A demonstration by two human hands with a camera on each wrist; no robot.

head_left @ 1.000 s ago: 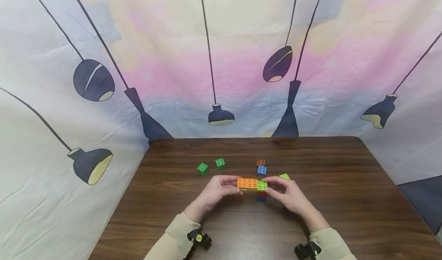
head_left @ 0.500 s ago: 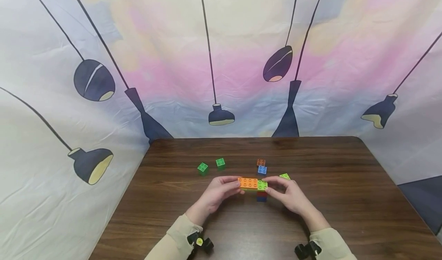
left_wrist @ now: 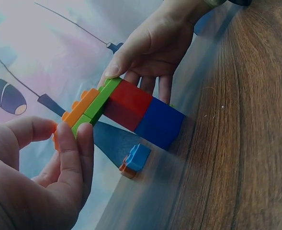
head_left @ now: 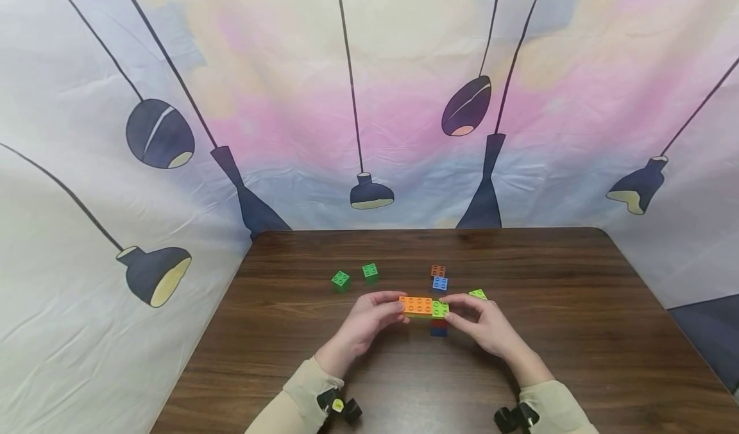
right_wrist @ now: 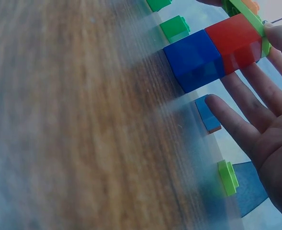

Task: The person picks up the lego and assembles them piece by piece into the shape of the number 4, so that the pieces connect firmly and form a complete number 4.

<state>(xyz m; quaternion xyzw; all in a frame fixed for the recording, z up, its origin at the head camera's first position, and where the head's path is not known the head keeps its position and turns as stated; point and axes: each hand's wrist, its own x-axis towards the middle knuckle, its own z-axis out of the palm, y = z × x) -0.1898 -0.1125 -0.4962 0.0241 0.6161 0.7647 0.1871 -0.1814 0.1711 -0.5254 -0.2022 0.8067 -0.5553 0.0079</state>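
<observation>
A stack of toy building blocks stands on the table between the hands. At its bottom is a blue block [left_wrist: 160, 123], with a red block [left_wrist: 127, 104] on it. Thin light green pieces [left_wrist: 98, 102] lie across the top and reach out to the left past the red block. On that overhang sits an orange block [head_left: 416, 305]. My left hand [head_left: 362, 322] pinches the orange block's left end, with the thumb above and fingertips beneath. The right hand [head_left: 489, 327] holds the light green end over the red block between thumb and index finger; its other fingers spread beside the stack.
Two green blocks [head_left: 341, 281] lie at the back left of the wooden table [head_left: 554, 280]. Behind the stack are a blue block [head_left: 440, 283] and an orange-brown block [head_left: 438, 270]. Another light green block [head_left: 477, 293] is behind my right hand. A patterned cloth [head_left: 288, 100] hangs behind.
The left thumb has shifted up onto the orange block's end from lower down, and the left forearm has moved slightly right. The right hand keeps its hold; the stack stays in place.
</observation>
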